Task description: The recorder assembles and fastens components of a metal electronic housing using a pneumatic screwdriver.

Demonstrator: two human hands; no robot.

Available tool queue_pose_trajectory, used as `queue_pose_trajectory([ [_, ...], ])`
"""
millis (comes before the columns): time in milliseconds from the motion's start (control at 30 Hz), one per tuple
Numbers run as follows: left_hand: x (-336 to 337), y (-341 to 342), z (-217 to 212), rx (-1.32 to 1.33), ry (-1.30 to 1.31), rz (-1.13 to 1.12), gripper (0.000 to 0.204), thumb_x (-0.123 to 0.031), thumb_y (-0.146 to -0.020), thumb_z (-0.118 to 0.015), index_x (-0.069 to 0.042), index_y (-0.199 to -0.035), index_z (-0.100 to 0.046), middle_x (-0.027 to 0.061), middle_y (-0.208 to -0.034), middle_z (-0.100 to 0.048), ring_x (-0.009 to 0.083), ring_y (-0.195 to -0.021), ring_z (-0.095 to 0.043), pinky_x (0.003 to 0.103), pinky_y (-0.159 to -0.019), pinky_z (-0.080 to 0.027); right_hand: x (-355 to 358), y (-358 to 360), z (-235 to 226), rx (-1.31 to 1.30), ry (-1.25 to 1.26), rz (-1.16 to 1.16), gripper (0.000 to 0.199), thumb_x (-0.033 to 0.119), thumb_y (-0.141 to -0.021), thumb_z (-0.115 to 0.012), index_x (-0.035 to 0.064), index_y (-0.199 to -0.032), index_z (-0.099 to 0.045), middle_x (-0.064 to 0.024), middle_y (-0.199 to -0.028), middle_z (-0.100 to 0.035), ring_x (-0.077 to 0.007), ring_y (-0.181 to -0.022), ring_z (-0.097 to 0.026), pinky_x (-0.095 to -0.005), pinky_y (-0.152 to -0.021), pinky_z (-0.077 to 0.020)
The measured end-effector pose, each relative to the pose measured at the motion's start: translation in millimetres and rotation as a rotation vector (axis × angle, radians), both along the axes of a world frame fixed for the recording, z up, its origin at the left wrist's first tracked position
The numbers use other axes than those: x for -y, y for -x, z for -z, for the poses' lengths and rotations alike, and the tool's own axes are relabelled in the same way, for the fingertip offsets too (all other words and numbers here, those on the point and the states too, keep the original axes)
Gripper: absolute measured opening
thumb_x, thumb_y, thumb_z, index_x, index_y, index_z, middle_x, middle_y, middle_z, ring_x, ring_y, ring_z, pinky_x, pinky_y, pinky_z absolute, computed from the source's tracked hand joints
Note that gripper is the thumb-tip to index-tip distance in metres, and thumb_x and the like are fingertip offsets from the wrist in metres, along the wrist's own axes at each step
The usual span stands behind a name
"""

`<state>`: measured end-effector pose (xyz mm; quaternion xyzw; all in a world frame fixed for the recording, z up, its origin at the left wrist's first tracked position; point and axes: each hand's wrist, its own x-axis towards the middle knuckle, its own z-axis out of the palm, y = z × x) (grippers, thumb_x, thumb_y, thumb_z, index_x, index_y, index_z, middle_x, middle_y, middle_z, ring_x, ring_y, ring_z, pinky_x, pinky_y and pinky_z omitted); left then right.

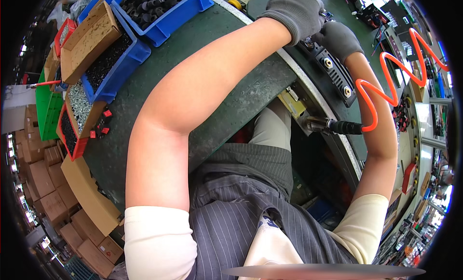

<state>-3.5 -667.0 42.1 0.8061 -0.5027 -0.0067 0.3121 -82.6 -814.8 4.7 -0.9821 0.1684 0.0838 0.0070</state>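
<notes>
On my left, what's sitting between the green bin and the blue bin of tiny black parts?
In the head view, a cardboard box of small silvery parts lies between the green bin and the blue bin.

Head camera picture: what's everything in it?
Worktable: one, dark green, middle and left
Big bins: at least two, blue, upper left
Small bins: at least two, red, left
Other bin: one, green, far left
Little blocks: several, red and black, on worktable
Cardboard boxes: many, brown, lower left
Coiled hose: one, orange, right
Slotted part: one, black, upper right
Far-off things: many, mixed colours, right edge
Apron: one, dark striped, bottom middle
Arms: two, cream sleeves, both sides
Left hand: one, grey-gloved, top
Right hand: one, grey-gloved, top right
</notes>
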Motion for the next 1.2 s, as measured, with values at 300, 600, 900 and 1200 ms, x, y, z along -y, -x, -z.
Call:
queue_pose_trajectory([
  [300, -9.8, 1.8, -4.8, -0.070, -0.028, 0.007, 0.028, -0.029, -0.083, -0.057, -0.007, -0.098, -0.066, 0.0191, -0.091, -0.065, 0.0335, -0.087, -0.062, 0.042, -0.076, -0.048, 1.1, 4.9, -2.5, 0.052, -0.111, -0.006, 0.027, 0.029, -0.076, -0.063, 0.0088, -0.093, -0.069, -0.0136, -0.077, -0.065, -0.0285, -0.075, -0.063, -0.0377, -0.073, -0.0492],
  [600, -112.4, -37.4, 40.4, 0.147, 0.086, -0.167, 0.029, -0.029, -0.079, -0.061, -0.012, -0.102, -0.064, 0.0104, -0.093, -0.062, 0.0286, -0.081, -0.061, 0.039, -0.075, -0.049, -13.1, 4.7, -11.0, 0.059, 0.077, 0.046, 0.022, 0.023, -0.081, -0.061, 0.0033, -0.088, -0.067, -0.0135, -0.081, -0.066, -0.0261, -0.073, -0.063, -0.0356, -0.071, -0.0483],
  [900, -232.0, -21.2, 74.3, 0.005, -0.157, -0.385, 0.026, -0.026, -0.080, -0.066, -0.010, -0.101, -0.065, 0.0089, -0.092, -0.063, 0.0187, -0.078, -0.062, 0.030, -0.072, -0.050, -13.1, 2.7, 10.0, 0.083, -0.097, -0.032, 0.032, 0.034, -0.084, -0.059, 0.0042, -0.089, -0.067, -0.0123, -0.074, -0.065, -0.0247, -0.070, -0.063, -0.0369, -0.068, -0.0472],
  [1200, -203.7, -6.6, 91.1, 0.445, -0.341, -0.211, 0.020, -0.033, -0.082, -0.060, -0.014, -0.084, -0.066, 0.0059, -0.079, -0.061, 0.0265, -0.075, -0.060, 0.039, -0.064, -0.048, 44.2, 121.0, 25.1, 0.469, -1.415, -0.068, 0.028, 0.007, -0.084, -0.054, -0.0015, -0.110, -0.060, -0.0140, -0.118, -0.054, -0.0198, -0.109, -0.053, -0.0331, -0.096, -0.0426],
])
